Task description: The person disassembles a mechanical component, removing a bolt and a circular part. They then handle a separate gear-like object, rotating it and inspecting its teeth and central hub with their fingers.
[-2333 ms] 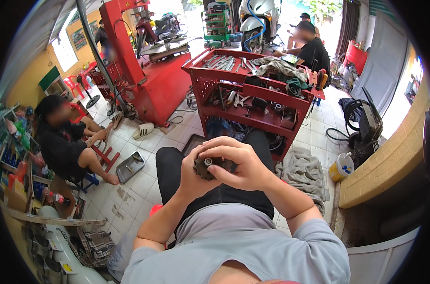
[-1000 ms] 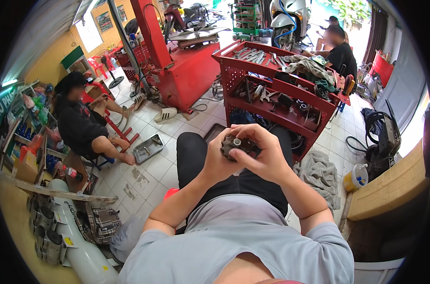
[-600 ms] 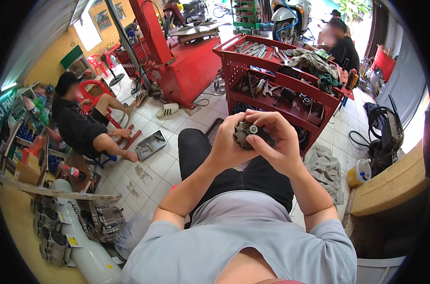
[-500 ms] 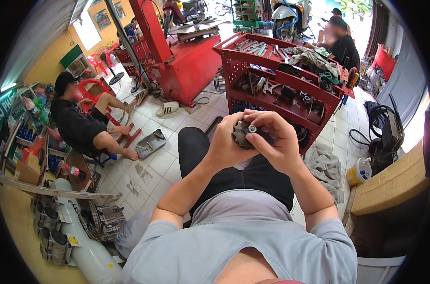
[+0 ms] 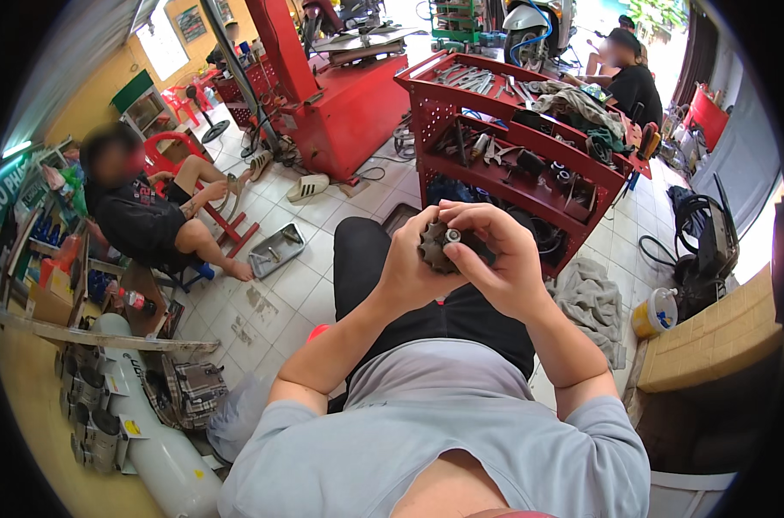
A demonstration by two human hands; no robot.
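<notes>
In front of my lap and black trousers, my left hand [image 5: 403, 266] and my right hand [image 5: 501, 269] are both closed round a dark, round metal part [image 5: 433, 250] with a scalloped, toothed rim and a pale metal centre [image 5: 452, 236]. My left fingers cup it from the left; my right thumb presses on its face just below the centre while the right fingers curl over its top. The back of the part is hidden by my fingers.
A red tool cart [image 5: 513, 186] with wrenches and rags stands ahead, beside a red lift [image 5: 323, 129]. A co-worker [image 5: 141, 211] sits at left near a metal tray [image 5: 275, 252]. Another person [image 5: 638, 91] sits back right. A crumpled cloth [image 5: 586, 311] and bucket [image 5: 651, 315] lie right.
The view has shifted since the oldest frame, with my hands higher and further right in it. Both still hold the part. The co-worker at left has shifted their arms and leg slightly.
</notes>
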